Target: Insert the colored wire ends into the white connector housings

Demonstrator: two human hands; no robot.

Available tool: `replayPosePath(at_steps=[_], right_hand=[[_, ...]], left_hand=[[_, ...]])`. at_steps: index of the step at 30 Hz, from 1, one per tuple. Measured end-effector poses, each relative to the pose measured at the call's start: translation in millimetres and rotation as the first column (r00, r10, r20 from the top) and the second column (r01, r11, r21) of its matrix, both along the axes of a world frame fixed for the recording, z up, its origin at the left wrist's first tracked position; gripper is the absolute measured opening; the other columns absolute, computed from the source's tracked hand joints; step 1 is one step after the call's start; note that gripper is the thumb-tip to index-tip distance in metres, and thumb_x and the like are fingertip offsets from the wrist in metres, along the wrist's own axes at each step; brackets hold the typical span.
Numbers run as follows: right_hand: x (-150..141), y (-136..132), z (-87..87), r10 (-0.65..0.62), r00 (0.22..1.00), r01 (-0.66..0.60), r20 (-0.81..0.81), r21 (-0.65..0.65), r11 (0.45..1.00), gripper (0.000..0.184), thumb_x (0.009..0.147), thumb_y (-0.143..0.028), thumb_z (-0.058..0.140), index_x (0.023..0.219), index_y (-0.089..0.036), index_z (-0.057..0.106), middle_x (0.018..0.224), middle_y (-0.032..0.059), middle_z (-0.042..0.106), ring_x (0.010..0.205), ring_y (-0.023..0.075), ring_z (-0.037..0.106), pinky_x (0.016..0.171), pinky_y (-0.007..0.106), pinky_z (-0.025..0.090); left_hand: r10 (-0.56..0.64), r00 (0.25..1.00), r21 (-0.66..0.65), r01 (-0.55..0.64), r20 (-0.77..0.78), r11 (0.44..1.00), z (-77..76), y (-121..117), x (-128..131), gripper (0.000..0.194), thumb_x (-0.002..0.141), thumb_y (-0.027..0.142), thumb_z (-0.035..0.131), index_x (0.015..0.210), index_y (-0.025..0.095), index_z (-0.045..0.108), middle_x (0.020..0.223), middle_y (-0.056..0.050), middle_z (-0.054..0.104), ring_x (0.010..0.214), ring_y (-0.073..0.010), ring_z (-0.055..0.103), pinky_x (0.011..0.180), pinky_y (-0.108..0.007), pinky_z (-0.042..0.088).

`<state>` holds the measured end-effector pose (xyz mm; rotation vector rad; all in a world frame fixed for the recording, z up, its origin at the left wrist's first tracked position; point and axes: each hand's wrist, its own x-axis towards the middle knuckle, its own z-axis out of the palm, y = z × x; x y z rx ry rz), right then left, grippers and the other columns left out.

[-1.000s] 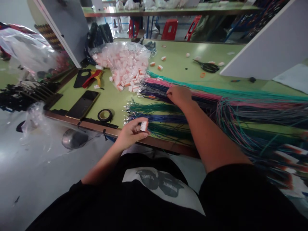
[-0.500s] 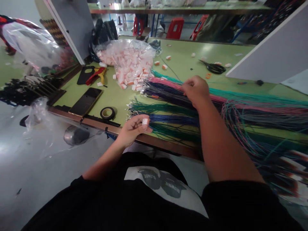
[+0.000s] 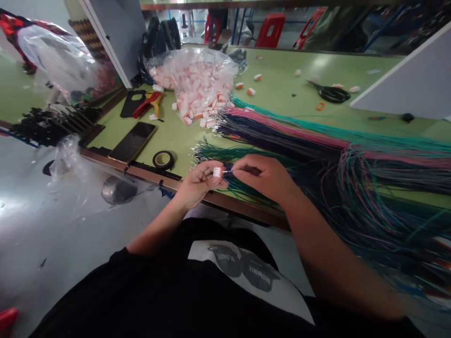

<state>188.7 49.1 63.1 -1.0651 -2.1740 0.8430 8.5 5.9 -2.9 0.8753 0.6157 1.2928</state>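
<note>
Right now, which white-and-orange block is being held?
The block in the left hand; the others lie untouched, many in the clear bag.

Black cloth T-shirt (image 3: pixel 169 286): worn by the person; carries the print, on a pale panel (image 3: pixel 283 298) across the front.
Left dark-grey rounded printed shape (image 3: pixel 227 264): "BLONDIE", light capitals, whole word readable.
Right dark-grey rounded printed shape (image 3: pixel 260 278): light capitals, looks like "BROWNIE"; opening letters smeared, "OWNIE" clearer.
Word layout: one word per shape, side by side as seen from the head camera; the right-hand word slants down toward the right.
</note>
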Motion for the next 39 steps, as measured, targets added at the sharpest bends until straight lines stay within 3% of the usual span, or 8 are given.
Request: replayPosePath(at_steps=[8, 14, 26, 34, 39], right_hand=[[-7.5, -15.2, 0.1, -0.179, 0.958, 0.130, 0.226, 0.217, 0.968, 0.014, 0.073, -0.022, 0.052, 0.066, -0.022, 0.064, 0.067, 0.0003, 0.062, 0.064, 0.0132, 0.053, 0.060, 0.026, 0.033], [-11.6, -17.9, 2.3, -0.243, 0.910, 0.148, 0.337, 0.284, 0.947, 0.018, 0.075, -0.022, 0.049, 0.062, -0.021, 0.062, 0.063, 0.0021, 0.059, 0.063, 0.0142, 0.049, 0.056, 0.027, 0.025], [-15.5, -20.3, 4.2, -0.230, 0.902, 0.170, 0.364, 0.189, 0.967, 0.017, 0.074, -0.022, 0.049, 0.059, -0.021, 0.057, 0.060, 0.0015, 0.058, 0.060, 0.0139, 0.044, 0.054, 0.027, 0.020], [-17.4, -21.5, -6.7, -0.198, 0.926, 0.150, 0.323, 0.166, 0.975, 0.020, 0.078, -0.024, 0.049, 0.060, -0.021, 0.058, 0.059, 0.0008, 0.057, 0.057, 0.0123, 0.043, 0.053, 0.026, 0.021], [-11.1, -16.6, -1.9, -0.097, 0.955, 0.092, 0.281, 0.030, 0.995, 0.016, 0.078, -0.023, 0.051, 0.069, -0.021, 0.063, 0.071, 0.0013, 0.066, 0.063, 0.0128, 0.051, 0.059, 0.025, 0.030]], left_hand=[[0.024, 0.997, -0.016, -0.025, -0.070, 1.000, 3.8, -0.9, 0.2, 0.038, 0.066, 0.035, 0.086, 0.093, 0.019, 0.064, 0.079, 0.002, 0.063, 0.071, -0.0109, 0.066, 0.073, -0.026, 0.057], [0.033, 0.995, -0.020, -0.035, -0.097, 0.999, 3.7, -1.2, 0.9, 0.039, 0.065, 0.035, 0.086, 0.094, 0.019, 0.064, 0.078, 0.003, 0.063, 0.071, -0.0109, 0.064, 0.073, -0.026, 0.056], [0.167, 0.968, 0.006, -0.168, -0.188, 0.986, 9.6, -4.9, 8.5, 0.036, 0.060, 0.037, 0.088, 0.084, 0.018, 0.069, 0.072, 0.002, 0.065, 0.067, -0.0117, 0.064, 0.070, -0.025, 0.056], [0.203, 0.910, 0.024, -0.208, -0.361, 0.978, 17.0, -11.6, 9.1, 0.022, 0.063, 0.022, 0.084, 0.082, 0.018, 0.073, 0.073, 0.000, 0.071, 0.073, -0.0168, 0.066, 0.074, -0.030, 0.056], [0.216, 0.932, -0.014, -0.230, -0.291, 0.973, 14.4, -10.4, 11.5, 0.027, 0.060, 0.025, 0.086, 0.084, 0.018, 0.074, 0.075, 0.000, 0.073, 0.072, -0.0166, 0.068, 0.075, -0.032, 0.058]])
